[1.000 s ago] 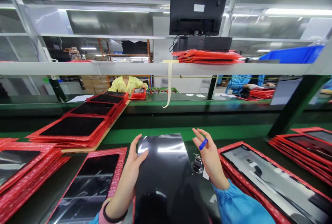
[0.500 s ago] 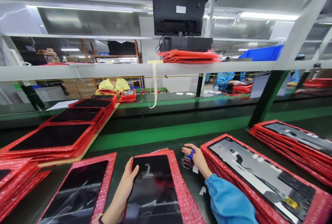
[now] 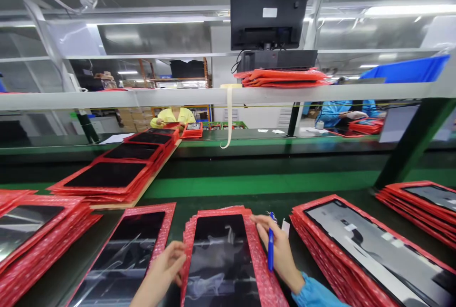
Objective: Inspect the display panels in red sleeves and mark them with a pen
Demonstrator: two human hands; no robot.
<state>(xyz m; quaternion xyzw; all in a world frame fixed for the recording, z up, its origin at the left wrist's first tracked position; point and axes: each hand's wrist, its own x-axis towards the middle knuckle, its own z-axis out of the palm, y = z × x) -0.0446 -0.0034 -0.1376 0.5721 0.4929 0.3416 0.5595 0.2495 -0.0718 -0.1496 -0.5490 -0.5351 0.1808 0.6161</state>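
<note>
A black glossy screen panel (image 3: 221, 255) lies on a stack of red bubble-wrap sleeves (image 3: 249, 231) in front of me. My left hand (image 3: 166, 266) is beside the stack's left edge, its fingers loosely bent and apart, with nothing seen in them. My right hand (image 3: 280, 250) is at the upper right edge of the sleeves, fingertips against the red wrap. A blue pen (image 3: 271, 245) is tucked between its fingers, pointing up. A white slip (image 3: 285, 227) shows just behind that hand.
Another black panel in red wrap (image 3: 124, 255) lies on the left. A stack of wrapped panels with grey backs (image 3: 349, 240) stands on the right. More wrapped stacks (image 3: 110, 174) rest on a board at the back left. A tape strip (image 3: 229, 117) hangs from the rail.
My left hand has come off the panel's left edge and moved back to the left. My right hand has moved from the bench onto the sleeves' edge. The view has swung left.
</note>
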